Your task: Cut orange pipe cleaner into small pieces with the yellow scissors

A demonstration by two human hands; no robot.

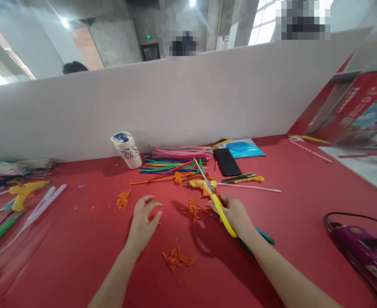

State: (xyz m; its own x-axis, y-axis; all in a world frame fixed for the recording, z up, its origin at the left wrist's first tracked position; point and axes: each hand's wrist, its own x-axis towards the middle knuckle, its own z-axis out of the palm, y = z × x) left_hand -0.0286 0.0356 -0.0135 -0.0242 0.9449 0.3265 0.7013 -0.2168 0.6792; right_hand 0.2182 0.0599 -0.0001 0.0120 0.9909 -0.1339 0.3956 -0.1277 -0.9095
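My right hand (235, 214) is closed round the yellow handle of a pair of scissors (212, 194), whose blades point up and away toward a heap of coloured pipe cleaners (175, 161). My left hand (144, 222) rests on the red table (79, 256) with curled fingers pinching at small orange bits. Orange cut pieces lie in little piles: one pile (178, 258) near my wrists, one pile (123, 199) to the left, and scattered bits (194, 207) between my hands.
A white paper cup (126, 149), a black phone (227, 161), a blue pouch (242, 148) and a utility knife (242, 179) lie at the back. A yellow glue gun (23, 193) is at left, a purple glue gun (363, 252) at right, a red box (348, 107) far right.
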